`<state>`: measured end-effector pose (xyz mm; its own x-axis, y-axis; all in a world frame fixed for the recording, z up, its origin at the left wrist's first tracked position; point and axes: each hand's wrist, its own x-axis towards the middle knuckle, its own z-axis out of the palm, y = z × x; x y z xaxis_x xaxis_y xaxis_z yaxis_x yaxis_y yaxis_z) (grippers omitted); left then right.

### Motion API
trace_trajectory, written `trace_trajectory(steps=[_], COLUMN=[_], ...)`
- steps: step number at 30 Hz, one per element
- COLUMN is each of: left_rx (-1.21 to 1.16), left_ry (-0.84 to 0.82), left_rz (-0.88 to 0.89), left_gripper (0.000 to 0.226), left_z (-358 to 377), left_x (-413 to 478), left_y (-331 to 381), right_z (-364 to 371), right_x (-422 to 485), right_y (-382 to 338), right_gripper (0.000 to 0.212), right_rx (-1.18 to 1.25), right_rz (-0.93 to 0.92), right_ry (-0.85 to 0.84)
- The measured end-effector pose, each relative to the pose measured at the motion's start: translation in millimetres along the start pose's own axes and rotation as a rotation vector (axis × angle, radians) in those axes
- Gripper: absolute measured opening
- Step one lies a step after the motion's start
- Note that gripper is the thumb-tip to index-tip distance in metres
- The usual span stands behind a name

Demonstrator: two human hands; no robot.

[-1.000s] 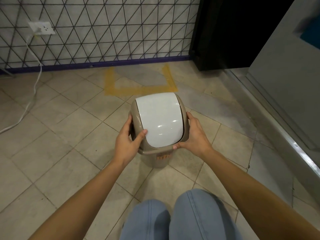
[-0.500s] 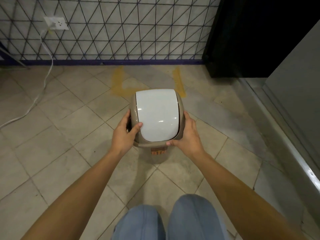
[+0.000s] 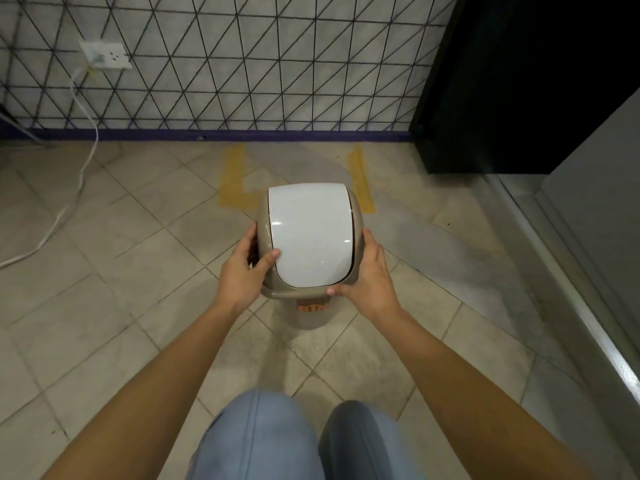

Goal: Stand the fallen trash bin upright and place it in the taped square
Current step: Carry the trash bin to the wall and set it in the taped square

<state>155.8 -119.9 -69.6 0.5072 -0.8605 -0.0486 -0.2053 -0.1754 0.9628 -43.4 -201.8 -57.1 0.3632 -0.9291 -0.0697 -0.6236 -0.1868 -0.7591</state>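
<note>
Beige trash bin (image 3: 310,244), upright, is being clamped at nine and three o'clock by the left hand (image 3: 242,273) and right hand (image 3: 370,277); carrying looks underway, needing a forward set-down inside the taped square (image 3: 239,174) at twelve.

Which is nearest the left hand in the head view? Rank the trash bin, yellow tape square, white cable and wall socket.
1. Trash bin: gripped by the left hand.
2. Yellow tape square: just beyond the bin.
3. White cable: far left floor.
4. Wall socket: upper left wall.
</note>
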Motion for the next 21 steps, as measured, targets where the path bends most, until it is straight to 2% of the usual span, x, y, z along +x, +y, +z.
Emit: trace_trajectory(steps=[12, 21], left_rx=[-0.072, -0.12], left_ry=[-0.031, -0.049], left_rz=[-0.016, -0.001], left_gripper=[0.07, 0.069], left_z=[-14, -11], left_x=[60, 117], left_y=[5, -1], right_z=[16, 23], right_x=[52, 100], right_y=[-20, -21], right_gripper=[0.126, 0.127], right_rx=[0.039, 0.054], right_rz=[0.06, 0.039], right_ry=[0.016, 0.054])
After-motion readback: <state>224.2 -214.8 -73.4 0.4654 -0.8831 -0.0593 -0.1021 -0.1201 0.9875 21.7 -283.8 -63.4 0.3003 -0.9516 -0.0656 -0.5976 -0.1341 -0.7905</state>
